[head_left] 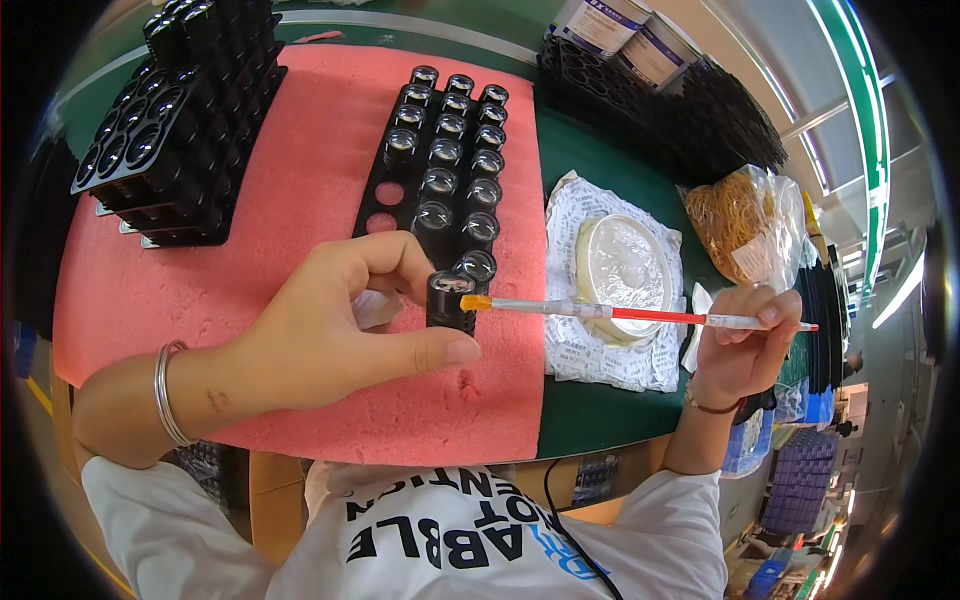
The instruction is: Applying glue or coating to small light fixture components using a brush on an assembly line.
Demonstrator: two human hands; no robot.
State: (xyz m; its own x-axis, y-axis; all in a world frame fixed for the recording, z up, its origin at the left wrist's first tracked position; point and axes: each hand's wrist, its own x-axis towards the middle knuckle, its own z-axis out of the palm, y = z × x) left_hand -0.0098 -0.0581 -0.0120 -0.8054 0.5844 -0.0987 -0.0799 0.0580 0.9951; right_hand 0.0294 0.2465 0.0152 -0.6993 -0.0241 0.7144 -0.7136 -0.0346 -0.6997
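I hold a small black lens barrel (450, 300) in my left hand (330, 335), fingers pinched around it, thumb stretched below, just above the pink foam mat (290, 200) on the green worktop (590, 160). My right hand (745, 345) pinches a thin brush (620, 312) with a red and white shaft; its orange tip touches the barrel's top rim.

Step in hand, as I judge it: brushing the barrel's rim. The next move calls for a steady tip and a firm pinch, so that the tip keeps to the rim.

A black tray (445, 150) of like barrels lies on the mat just beyond the left hand, two holes bare. Stacked black trays (170, 120) stand far left.

Packages: a round white dish (625, 265) on printed white paper, centre right; a clear bag of yellowish rubber bands (740, 215) beside it; two cylindrical tins (630, 35) with white and purple labels at top.
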